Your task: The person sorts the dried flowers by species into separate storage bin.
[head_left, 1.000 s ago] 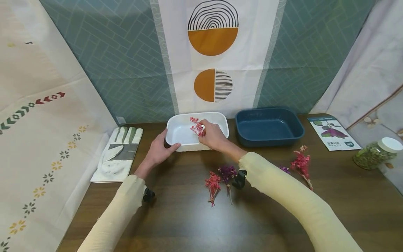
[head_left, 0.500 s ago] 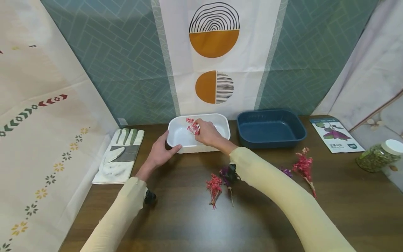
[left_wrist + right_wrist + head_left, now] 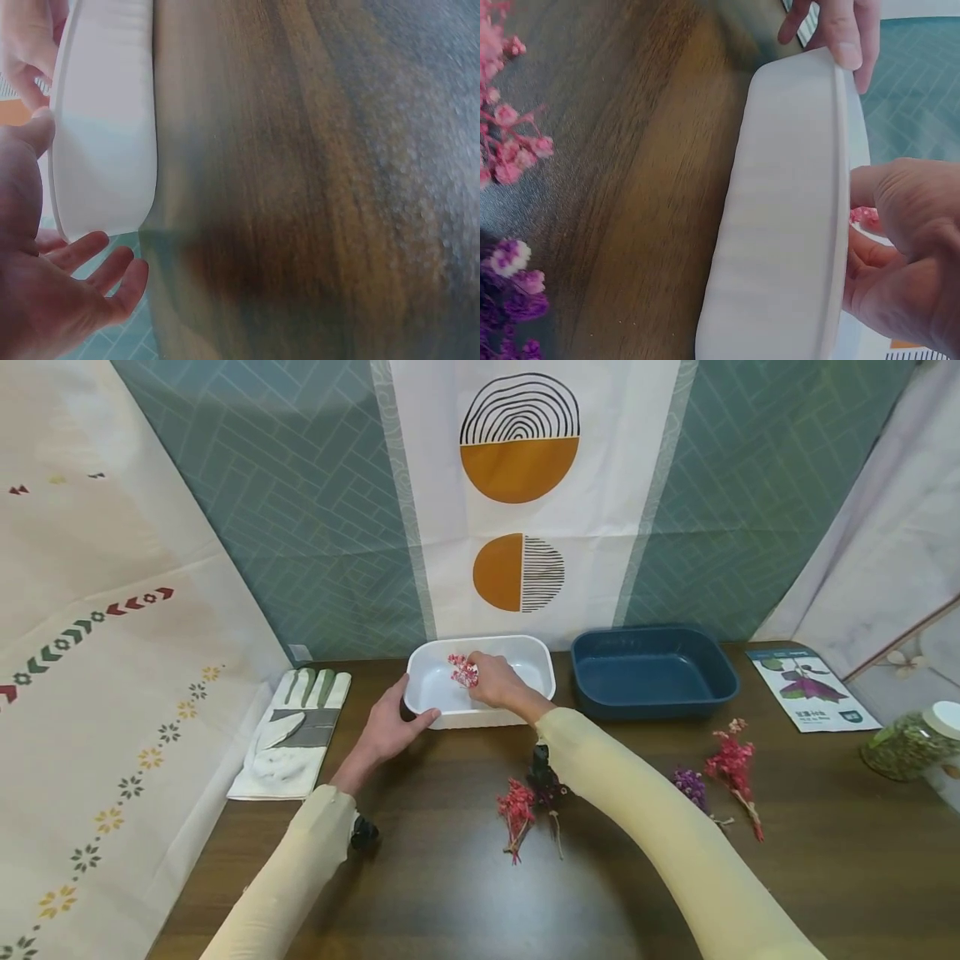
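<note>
A white baking dish (image 3: 480, 720) stands at the back of the table. My left hand (image 3: 387, 727) holds its left end, thumb (image 3: 37, 133) on the rim and fingers spread round the outer wall. Inside the dish, my right hand (image 3: 497, 681) pinches a small bunch of pink dried flowers (image 3: 462, 670), blossoms pointing left. Its stems are hidden by the hand. In the right wrist view only a bit of pink blossom (image 3: 866, 217) shows between the fingers, behind the dish wall.
Pink dried flowers (image 3: 516, 806) and a purple bunch (image 3: 555, 797) lie below the right forearm; more pink (image 3: 731, 760) and purple flowers (image 3: 690, 785) lie right. A blue dish (image 3: 652, 706), a seed packet (image 3: 813, 689), a jar (image 3: 903, 747) and gloves (image 3: 288, 752) stand or lie around.
My right hand has moved left and lower within the white dish, carrying the pink flowers. The left hand keeps its hold on the dish's end. The head view has shifted slightly.
</note>
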{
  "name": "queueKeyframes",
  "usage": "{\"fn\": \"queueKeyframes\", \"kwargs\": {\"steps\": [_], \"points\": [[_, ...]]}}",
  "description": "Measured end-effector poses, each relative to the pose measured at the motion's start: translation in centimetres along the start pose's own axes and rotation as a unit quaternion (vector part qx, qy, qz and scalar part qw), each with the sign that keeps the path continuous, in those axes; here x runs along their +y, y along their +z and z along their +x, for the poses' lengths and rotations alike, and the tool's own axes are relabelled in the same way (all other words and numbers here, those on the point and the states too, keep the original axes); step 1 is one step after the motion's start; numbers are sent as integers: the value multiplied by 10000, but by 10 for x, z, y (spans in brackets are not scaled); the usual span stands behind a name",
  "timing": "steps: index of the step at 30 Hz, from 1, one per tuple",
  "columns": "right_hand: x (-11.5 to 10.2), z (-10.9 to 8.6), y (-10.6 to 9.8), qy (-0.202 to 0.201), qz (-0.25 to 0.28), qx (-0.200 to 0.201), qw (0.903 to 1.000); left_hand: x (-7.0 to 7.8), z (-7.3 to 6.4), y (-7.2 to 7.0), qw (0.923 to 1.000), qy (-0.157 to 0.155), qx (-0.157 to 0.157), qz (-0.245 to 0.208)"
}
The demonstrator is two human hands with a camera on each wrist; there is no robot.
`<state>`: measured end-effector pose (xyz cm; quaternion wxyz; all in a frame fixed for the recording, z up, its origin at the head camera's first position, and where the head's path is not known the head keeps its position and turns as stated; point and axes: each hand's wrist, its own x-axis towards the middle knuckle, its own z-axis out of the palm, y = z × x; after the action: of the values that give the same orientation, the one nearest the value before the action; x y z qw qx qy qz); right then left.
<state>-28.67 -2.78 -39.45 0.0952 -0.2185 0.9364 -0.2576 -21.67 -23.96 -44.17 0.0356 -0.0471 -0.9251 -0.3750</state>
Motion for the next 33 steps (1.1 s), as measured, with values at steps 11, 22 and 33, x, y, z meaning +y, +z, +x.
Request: {"fn": "queueKeyframes", "kwargs": {"steps": [11,22,33], "points": [[10,14,8,-16,-54,-376,9993,2,-1,1,10000,-14,11,17],[15,20,15,-130,-156,-722,9972,0,-1,1,10000,24,17,29],[18,16,10,-58,-43,-740,9972,0,-1,1,10000,54,42,-35]]}}
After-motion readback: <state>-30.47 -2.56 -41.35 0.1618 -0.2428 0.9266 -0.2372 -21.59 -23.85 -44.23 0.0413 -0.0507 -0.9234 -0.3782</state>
